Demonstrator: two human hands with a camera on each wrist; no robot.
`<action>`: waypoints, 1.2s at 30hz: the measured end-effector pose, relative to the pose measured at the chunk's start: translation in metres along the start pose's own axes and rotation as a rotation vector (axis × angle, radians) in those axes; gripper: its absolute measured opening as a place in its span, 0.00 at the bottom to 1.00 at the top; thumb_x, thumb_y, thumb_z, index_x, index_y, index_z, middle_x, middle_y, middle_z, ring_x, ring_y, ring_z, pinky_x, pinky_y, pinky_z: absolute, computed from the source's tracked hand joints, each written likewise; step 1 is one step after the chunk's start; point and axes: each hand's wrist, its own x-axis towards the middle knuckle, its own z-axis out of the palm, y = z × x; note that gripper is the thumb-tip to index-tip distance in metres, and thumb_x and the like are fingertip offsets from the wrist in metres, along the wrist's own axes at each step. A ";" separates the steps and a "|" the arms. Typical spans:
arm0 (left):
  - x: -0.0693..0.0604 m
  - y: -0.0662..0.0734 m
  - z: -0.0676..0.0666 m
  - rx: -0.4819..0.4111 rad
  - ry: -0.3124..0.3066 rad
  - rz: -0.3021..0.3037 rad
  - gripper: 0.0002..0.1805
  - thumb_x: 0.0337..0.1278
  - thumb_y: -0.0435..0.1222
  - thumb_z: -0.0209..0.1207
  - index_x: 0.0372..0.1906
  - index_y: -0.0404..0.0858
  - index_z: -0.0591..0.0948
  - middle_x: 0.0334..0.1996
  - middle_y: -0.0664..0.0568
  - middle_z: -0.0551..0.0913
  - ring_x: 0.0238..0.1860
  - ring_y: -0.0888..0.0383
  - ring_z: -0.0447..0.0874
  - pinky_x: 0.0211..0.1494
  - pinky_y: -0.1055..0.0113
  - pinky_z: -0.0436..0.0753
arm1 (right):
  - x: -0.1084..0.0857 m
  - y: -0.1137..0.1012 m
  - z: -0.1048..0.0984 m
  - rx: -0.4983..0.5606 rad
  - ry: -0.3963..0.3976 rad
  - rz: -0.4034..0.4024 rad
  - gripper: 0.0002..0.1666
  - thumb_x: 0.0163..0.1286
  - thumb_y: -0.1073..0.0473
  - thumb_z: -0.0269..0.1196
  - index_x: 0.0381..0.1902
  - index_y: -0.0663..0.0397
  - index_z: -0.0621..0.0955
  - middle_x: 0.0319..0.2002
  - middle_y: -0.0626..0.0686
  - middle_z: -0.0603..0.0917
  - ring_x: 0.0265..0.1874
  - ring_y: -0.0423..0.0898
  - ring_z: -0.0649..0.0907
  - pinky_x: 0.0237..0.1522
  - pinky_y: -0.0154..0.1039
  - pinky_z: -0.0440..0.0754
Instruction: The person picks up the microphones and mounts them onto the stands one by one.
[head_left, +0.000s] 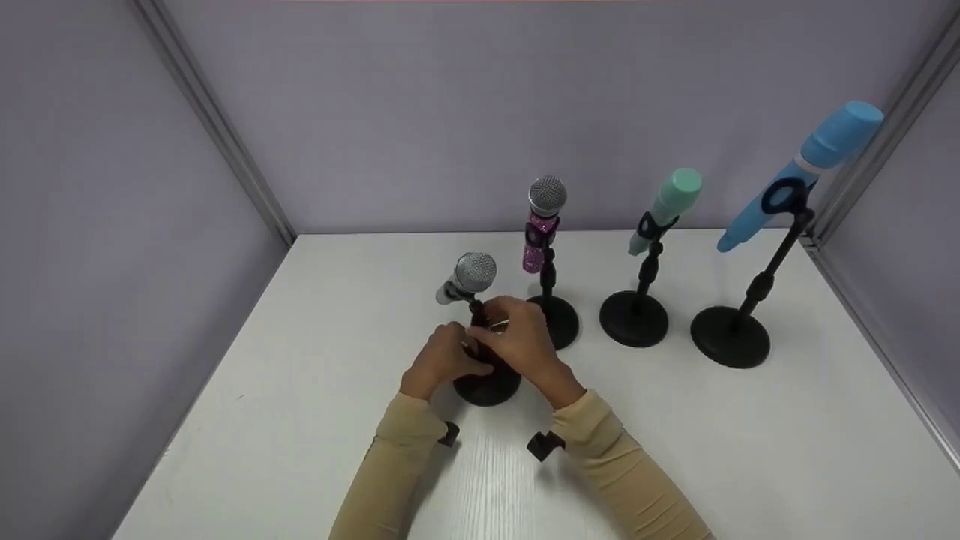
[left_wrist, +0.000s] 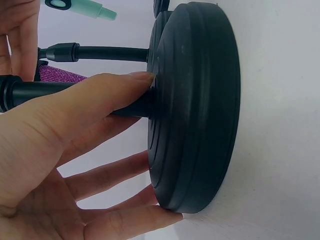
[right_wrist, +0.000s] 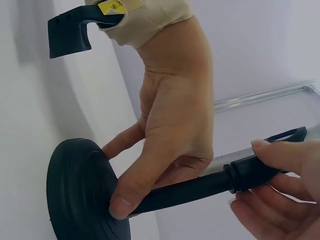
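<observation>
A desk microphone stand with a round black base and slim pole carries a microphone with a silver mesh head and pale body, tilted in its clip. My left hand grips the lower pole; in the left wrist view its thumb lies along the pole by the base, with fingertips at the base's edge. Higher up, my right hand pinches the black joint below the clip between thumb and fingers, as the right wrist view shows. The hands partly hide the pole in the head view.
Behind stands a pink glitter microphone on its stand. Farther right are a mint green microphone and a tall blue one, each in a black stand. Grey panels enclose the white table.
</observation>
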 end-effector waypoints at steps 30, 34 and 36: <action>0.000 0.000 0.001 -0.026 -0.003 -0.025 0.17 0.41 0.37 0.80 0.34 0.34 0.84 0.33 0.46 0.88 0.31 0.57 0.83 0.37 0.62 0.84 | 0.001 0.004 -0.004 0.096 -0.066 0.016 0.15 0.59 0.63 0.76 0.42 0.61 0.85 0.37 0.59 0.90 0.39 0.54 0.91 0.42 0.49 0.91; -0.001 0.000 0.001 -0.027 0.000 -0.031 0.18 0.41 0.37 0.81 0.34 0.34 0.85 0.37 0.44 0.88 0.35 0.55 0.85 0.41 0.60 0.86 | 0.001 0.005 -0.004 0.078 -0.052 0.004 0.13 0.59 0.66 0.76 0.41 0.63 0.85 0.37 0.60 0.90 0.39 0.54 0.91 0.41 0.44 0.91; -0.001 0.000 0.001 -0.029 0.000 -0.029 0.17 0.41 0.37 0.81 0.33 0.33 0.86 0.38 0.44 0.88 0.35 0.54 0.86 0.41 0.59 0.86 | 0.001 0.005 -0.004 0.072 -0.059 -0.003 0.13 0.60 0.67 0.75 0.42 0.63 0.86 0.37 0.60 0.91 0.39 0.55 0.91 0.42 0.43 0.91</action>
